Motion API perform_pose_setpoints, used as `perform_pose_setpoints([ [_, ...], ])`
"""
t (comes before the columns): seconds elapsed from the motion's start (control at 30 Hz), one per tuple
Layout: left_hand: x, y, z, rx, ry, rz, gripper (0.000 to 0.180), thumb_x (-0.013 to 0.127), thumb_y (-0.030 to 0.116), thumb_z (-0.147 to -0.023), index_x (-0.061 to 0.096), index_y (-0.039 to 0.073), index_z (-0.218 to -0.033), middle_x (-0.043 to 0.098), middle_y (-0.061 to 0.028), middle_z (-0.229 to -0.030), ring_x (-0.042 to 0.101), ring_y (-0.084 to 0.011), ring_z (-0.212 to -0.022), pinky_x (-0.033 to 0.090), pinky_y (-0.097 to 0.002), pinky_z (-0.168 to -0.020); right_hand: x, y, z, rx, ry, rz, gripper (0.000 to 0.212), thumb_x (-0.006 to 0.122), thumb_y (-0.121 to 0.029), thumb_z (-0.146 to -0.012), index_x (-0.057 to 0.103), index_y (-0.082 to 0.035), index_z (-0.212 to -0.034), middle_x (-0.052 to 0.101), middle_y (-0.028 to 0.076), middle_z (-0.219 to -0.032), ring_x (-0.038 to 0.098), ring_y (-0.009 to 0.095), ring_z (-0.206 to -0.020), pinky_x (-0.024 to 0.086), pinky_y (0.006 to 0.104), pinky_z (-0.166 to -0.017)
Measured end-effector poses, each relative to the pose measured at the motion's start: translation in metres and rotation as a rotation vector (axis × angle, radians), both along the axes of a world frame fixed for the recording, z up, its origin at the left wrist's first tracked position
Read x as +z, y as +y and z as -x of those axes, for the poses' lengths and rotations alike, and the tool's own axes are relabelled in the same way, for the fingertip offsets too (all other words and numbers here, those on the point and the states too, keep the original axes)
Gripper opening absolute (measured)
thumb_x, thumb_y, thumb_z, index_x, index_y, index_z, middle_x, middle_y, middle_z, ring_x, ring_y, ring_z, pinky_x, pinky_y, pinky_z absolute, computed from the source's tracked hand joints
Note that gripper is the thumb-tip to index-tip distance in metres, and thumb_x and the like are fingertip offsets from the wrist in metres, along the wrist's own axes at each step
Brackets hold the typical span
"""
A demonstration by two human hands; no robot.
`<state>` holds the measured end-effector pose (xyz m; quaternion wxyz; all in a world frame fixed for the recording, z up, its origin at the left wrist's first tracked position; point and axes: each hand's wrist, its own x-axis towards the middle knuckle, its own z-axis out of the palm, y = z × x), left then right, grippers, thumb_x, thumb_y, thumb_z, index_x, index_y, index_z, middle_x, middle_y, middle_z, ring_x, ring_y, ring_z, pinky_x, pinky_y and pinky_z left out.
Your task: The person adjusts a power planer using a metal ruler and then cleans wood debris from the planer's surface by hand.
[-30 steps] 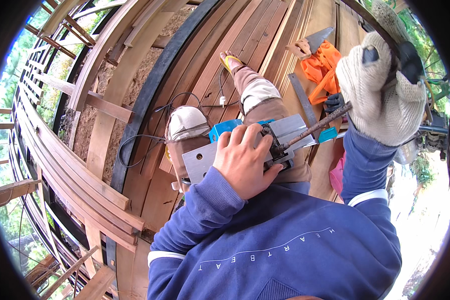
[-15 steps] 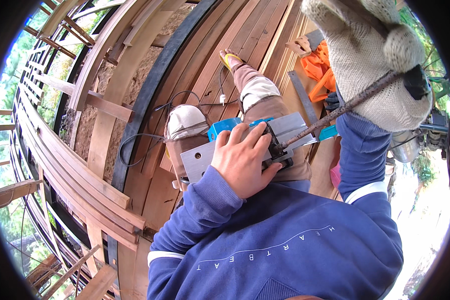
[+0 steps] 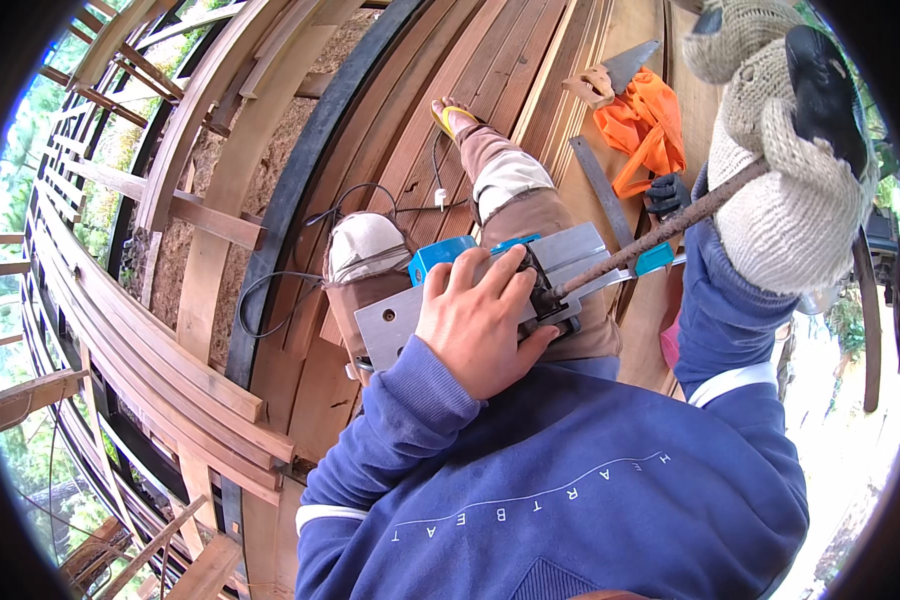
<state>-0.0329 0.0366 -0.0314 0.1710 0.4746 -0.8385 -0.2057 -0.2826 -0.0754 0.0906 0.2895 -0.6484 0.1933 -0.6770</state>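
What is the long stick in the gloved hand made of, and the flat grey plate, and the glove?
The rod looks like rusty iron: brown and rough. The plate seems bare metal, maybe aluminium: flat, dull grey. The glove on the right hand is knitted fabric, probably cotton, with visible stitches.
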Motion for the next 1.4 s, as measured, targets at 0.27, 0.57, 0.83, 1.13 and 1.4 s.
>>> perform_pose_setpoints([
  [0.27,-0.001,0.003,0.002,0.002,0.007,0.007,0.059,0.080,0.046,-0.081,0.067,0.008,-0.124,0.059,-0.0080,-0.142,0.053,-0.0345,-0.129,0.040,-0.0502,-0.106,0.003,0.002,0.013,-0.038,0.067,0.062,0.053,0.050,-0.035,-0.096,0.061,0.011,-0.122,0.066,0.027,-0.116,0.066,0.038,-0.103,0.051,0.0477,-0.094],
  [0.57,0.000,0.003,0.001,0.021,0.003,0.007,0.063,0.080,0.046,-0.080,0.065,0.007,-0.126,0.060,-0.0091,-0.142,0.054,-0.0326,-0.128,0.040,-0.0487,-0.105,-0.001,0.010,0.045,-0.235,0.192,0.114,0.053,0.049,-0.034,-0.095,0.063,0.012,-0.117,0.066,0.030,-0.120,0.065,0.042,-0.109,0.050,0.0507,-0.099],
  [0.83,-0.001,0.003,0.001,0.019,-0.004,0.002,0.070,0.079,0.047,-0.082,0.061,0.004,-0.133,0.058,-0.0087,-0.143,0.053,-0.0316,-0.129,0.040,-0.0470,-0.106,-0.010,-0.008,0.056,-0.202,0.232,0.185,0.053,0.048,-0.033,-0.095,0.065,0.013,-0.112,0.065,0.033,-0.123,0.065,0.045,-0.114,0.049,0.0533,-0.104],
  [1.13,0.001,0.003,0.000,0.021,0.000,-0.022,0.070,0.078,0.049,-0.082,0.062,0.004,-0.133,0.058,-0.0080,-0.145,0.053,-0.0307,-0.130,0.040,-0.0461,-0.107,-0.012,-0.034,0.063,-0.052,0.298,0.280,0.053,0.047,-0.033,-0.094,0.067,0.014,-0.107,0.064,0.036,-0.127,0.064,0.048,-0.120,0.048,0.0563,-0.109],
  [1.4,0.001,0.002,0.000,0.008,-0.002,-0.026,0.069,0.078,0.049,-0.083,0.062,0.003,-0.133,0.057,-0.0084,-0.146,0.052,-0.0308,-0.131,0.039,-0.0460,-0.107,0.004,-0.045,-0.011,0.512,0.020,0.166,0.053,0.041,-0.037,-0.102,0.066,0.009,-0.112,0.064,0.034,-0.124,0.063,0.051,-0.119,0.046,0.0621,-0.112],
])
